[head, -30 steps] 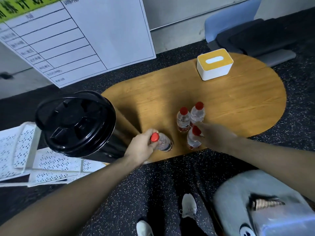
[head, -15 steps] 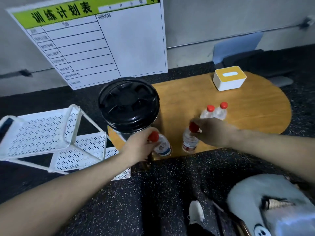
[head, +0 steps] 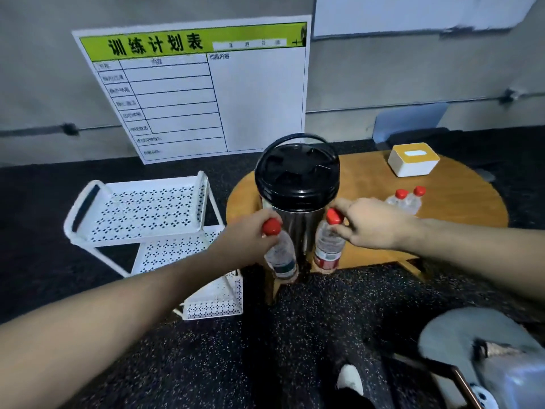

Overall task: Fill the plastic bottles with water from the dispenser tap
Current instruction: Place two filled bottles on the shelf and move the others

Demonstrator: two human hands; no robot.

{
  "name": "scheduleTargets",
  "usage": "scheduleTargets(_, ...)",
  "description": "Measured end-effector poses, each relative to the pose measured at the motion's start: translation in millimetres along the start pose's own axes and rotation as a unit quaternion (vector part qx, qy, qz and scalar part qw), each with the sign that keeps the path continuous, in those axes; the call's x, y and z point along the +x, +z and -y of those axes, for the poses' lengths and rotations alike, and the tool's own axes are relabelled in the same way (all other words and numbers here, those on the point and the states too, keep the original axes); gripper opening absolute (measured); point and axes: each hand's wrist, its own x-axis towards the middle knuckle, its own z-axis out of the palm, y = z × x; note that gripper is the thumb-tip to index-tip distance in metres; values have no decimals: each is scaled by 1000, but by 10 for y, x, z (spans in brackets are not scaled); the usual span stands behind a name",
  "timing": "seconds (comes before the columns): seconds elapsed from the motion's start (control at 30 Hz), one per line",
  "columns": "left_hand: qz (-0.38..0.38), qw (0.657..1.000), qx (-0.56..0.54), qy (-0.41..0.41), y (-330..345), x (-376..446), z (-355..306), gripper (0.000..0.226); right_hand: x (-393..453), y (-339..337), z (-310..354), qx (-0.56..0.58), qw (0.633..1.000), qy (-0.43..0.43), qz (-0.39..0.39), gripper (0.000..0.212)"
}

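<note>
Both hands have drawn their bottles closer to the dispenser than half a second ago, and the view now sits higher, taking in the whole wall chart.

At far left, a white perforated rack (head: 141,211) stands on the dark speckled floor (head: 224,361), with a green-headed planning chart (head: 203,90) propped against the grey wall behind it. The left hand (head: 250,234) curls its fingers round the neck of the left bottle (head: 281,255), a clear plastic bottle with a red cap (head: 272,226) and a blue-and-white label; the grip is closed tight just under the cap, and the bottle tilts slightly over the near edge of the wooden bench (head: 442,202).

Between the two bottles stands the dispenser (head: 296,190), a steel drum with a black lid and carry handle, at the left end of the bench. Its tap is hidden from view.

The right hand (head: 374,222) pinches the red-capped top of the right bottle (head: 327,249), thumb and fingers closed on the cap; this clear, red-labelled bottle stands upright on the bench, just beside the dispenser.

Further right, two more capped bottles (head: 405,200) stand touching each other, well apart from the white-and-yellow tissue box (head: 413,159) at the back.
</note>
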Motion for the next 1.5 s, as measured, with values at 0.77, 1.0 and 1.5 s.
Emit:
scheduleTargets(0.77, -153, 974, 52, -158, -2724, -220, 1409, 28, 2414, -1136, 1963, 74, 979, -160, -98, 40)
scheduleTargets(1.0, -125, 977, 82, -152, -3283, 66, 2250, 33, 3290, -1023, 2603, 71, 990, -100, -63, 41)
scheduleTargets(1.5, -67, 984, 96, -132, -3501, 446, 3281, 30, 4201, -561, 3308, 79, 997, -13, -11, 38)
